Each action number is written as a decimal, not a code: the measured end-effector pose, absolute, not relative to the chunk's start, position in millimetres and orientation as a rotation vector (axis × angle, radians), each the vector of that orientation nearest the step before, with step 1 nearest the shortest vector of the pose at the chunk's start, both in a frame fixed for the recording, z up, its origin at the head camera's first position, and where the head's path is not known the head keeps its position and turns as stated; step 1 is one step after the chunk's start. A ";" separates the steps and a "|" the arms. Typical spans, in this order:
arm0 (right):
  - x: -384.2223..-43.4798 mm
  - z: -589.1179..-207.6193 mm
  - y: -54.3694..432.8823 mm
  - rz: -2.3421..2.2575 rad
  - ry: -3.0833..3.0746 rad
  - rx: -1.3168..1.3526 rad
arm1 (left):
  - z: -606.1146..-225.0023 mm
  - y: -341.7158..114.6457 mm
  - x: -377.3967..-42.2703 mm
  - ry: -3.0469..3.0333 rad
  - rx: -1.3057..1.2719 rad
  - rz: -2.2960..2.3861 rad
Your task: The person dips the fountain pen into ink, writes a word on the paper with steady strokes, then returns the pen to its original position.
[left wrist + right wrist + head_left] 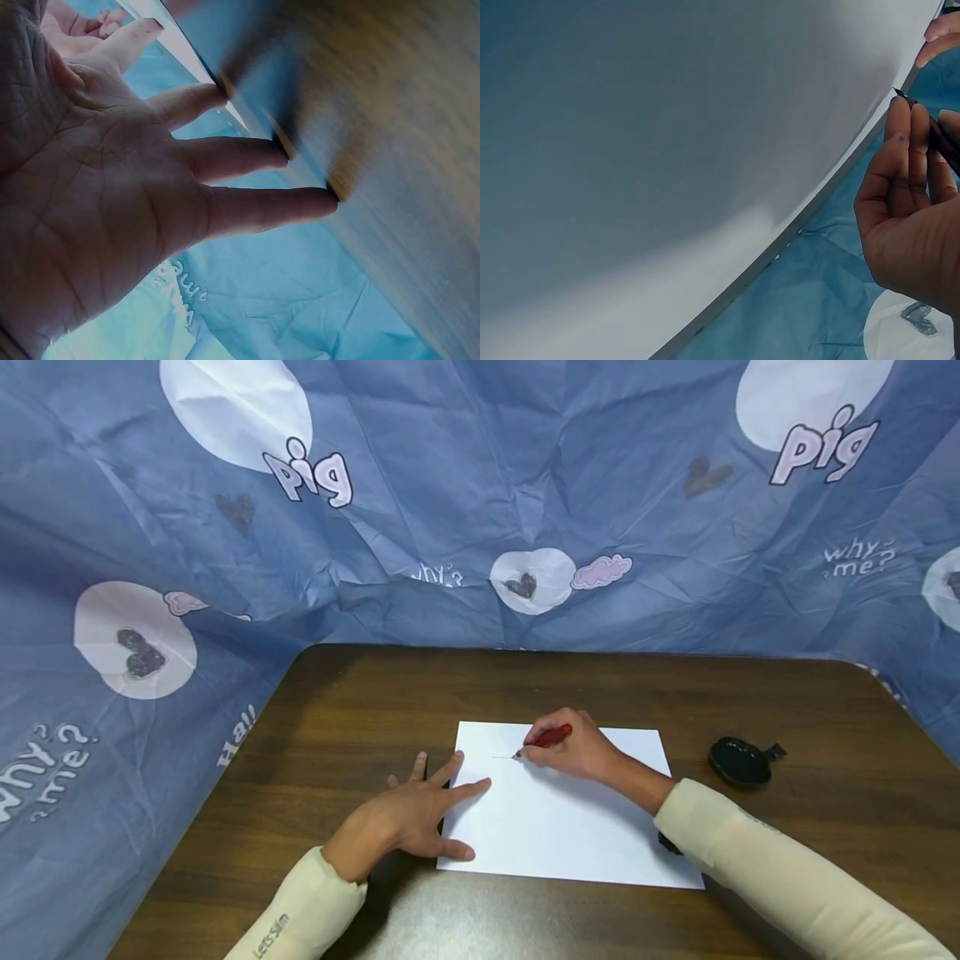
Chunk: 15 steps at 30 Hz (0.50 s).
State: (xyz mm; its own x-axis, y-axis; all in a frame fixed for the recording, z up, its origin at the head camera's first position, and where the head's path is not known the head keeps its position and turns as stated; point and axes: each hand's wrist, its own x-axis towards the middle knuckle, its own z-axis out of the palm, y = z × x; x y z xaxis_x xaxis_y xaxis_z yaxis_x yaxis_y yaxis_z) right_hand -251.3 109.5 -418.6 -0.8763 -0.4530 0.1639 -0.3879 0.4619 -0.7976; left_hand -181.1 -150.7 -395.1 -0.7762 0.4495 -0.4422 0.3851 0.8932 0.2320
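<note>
A white sheet of paper (555, 827) lies on the brown wooden table, with a short thin line near its upper left part. My right hand (573, 747) pinches a red pen (553, 736), its dark tip at the right end of that line. In the right wrist view the right hand (907, 187) is curled round the pen, its tip against the paper (705, 150). My left hand (420, 814) is spread at the sheet's left edge, thumb and a finger on the paper. The left wrist view shows this hand's palm (97, 180), fingers straight, fingertips on the surface.
A small black pan-shaped dish (741, 762) with a short handle sits on the table (360, 710) to the right of the paper. Something dark (669, 843) shows at the sheet's right edge, partly behind the right sleeve. A blue printed cloth (420, 510) hangs behind and to the left.
</note>
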 end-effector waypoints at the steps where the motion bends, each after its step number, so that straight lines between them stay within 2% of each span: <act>1: -251.2 -418.6 110.1 -1.404 2.625 -0.753 | -395.3 -150.7 -181.2 2.560 0.604 0.177; 15: -251.2 -414.6 116.4 -1.406 2.589 -0.726 | -397.0 -151.6 -181.1 2.572 0.619 0.207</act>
State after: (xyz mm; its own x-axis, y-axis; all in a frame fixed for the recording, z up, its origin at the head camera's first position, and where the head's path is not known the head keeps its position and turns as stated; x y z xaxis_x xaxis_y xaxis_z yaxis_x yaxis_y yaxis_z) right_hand -251.2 116.4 -414.6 -0.8799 -0.4571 0.1296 -0.3576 0.4576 -0.8140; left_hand -181.1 -151.6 -397.0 -0.7807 0.4625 -0.4203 0.3894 0.8860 0.2517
